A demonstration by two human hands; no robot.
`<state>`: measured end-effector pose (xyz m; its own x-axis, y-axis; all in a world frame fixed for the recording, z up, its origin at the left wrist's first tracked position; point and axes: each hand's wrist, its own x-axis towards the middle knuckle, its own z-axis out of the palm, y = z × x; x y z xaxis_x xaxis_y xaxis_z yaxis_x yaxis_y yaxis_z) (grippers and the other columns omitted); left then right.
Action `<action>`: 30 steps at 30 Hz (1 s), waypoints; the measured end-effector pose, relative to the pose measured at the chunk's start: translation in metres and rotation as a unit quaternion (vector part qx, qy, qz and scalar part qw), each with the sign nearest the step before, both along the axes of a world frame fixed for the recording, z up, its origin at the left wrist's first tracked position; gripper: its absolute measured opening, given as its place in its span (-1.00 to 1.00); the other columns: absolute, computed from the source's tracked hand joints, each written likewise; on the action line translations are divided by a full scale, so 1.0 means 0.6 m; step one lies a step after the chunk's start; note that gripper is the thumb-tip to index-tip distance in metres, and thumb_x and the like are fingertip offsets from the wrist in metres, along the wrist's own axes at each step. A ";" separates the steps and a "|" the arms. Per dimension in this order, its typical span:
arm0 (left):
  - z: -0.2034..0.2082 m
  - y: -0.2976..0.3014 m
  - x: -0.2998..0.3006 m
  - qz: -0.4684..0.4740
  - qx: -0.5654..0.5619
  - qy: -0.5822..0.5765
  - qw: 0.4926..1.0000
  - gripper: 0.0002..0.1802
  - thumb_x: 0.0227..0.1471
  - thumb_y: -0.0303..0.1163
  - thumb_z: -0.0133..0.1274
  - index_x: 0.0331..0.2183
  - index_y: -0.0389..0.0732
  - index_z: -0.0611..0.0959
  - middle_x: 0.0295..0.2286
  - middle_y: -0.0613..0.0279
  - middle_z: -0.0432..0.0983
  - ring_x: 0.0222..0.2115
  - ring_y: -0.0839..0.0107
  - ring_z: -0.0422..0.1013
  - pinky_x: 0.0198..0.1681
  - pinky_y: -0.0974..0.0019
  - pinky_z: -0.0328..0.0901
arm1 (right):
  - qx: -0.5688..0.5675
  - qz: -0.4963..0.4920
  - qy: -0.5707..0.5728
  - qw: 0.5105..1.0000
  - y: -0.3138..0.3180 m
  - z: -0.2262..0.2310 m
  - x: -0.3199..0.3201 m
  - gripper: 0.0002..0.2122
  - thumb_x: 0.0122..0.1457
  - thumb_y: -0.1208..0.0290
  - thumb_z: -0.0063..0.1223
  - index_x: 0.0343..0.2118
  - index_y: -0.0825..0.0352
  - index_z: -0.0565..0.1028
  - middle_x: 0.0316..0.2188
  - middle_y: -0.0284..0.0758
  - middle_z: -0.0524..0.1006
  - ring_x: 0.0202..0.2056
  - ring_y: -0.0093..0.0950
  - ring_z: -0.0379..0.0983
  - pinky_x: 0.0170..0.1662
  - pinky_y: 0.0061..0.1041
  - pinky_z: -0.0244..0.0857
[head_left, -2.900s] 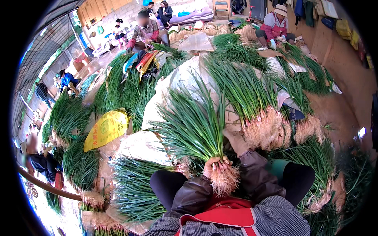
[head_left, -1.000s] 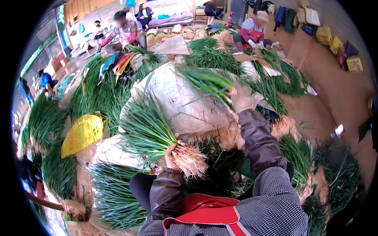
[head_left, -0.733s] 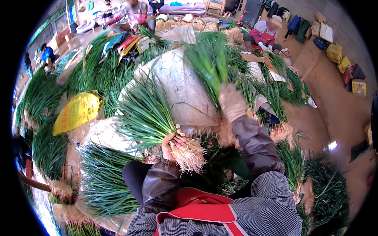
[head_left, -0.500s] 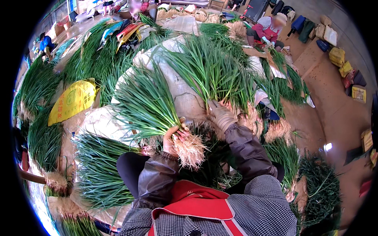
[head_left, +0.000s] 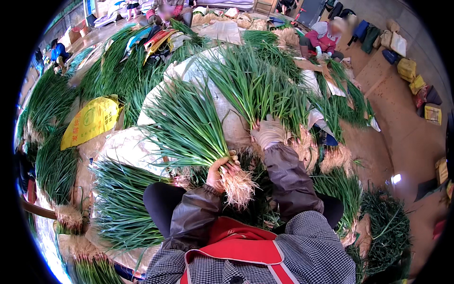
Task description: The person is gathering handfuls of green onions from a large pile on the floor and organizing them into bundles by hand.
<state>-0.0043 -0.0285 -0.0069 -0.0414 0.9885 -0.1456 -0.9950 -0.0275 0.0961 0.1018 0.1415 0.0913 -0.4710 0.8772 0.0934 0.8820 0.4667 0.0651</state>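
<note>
My left hand (head_left: 216, 175), gloved, is closed round the stems of a bunch of green garlic (head_left: 191, 125). Its long leaves fan up and to the left, and its pale roots (head_left: 237, 188) hang toward me past the hand. My right hand (head_left: 269, 132), in a tan glove, rests at the stem bases of a larger pile of green garlic (head_left: 253, 85) in front. Its fingers are bent in against a few stalks there; the fingertips are partly hidden. The pile lies on a pale sack (head_left: 229, 125).
More green garlic lies in a bundle (head_left: 125, 203) at my left and a heap (head_left: 385, 232) at my right. A yellow sack piece (head_left: 92, 123) lies on the left. A person in a red top (head_left: 321, 40) sits at the far right. Bags (head_left: 406, 69) line the right wall.
My left hand has shifted slightly right with its bunch. The right hand has turned, with its back now more toward me and its fingers bent in at the stalks.
</note>
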 end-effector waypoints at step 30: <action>-0.003 -0.024 0.028 -0.004 0.020 0.002 1.000 -0.62 -0.24 -0.39 -0.11 -0.27 -0.31 0.45 -0.31 0.00 0.43 -0.26 0.09 0.35 -0.12 0.04 0.26 | -0.244 -0.008 0.340 0.908 -0.070 -0.135 -0.042 -0.57 0.08 0.14 -0.13 -0.09 0.36 0.30 -0.19 -0.11 0.35 -0.12 -0.27 0.26 -0.07 -0.47 0.14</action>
<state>0.0125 -0.0427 -0.0087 -0.0336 0.9939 -0.1051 -0.9948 -0.0231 0.0991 0.0767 0.0993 0.0104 -0.4374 0.8982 -0.0437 0.6471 0.2806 -0.7089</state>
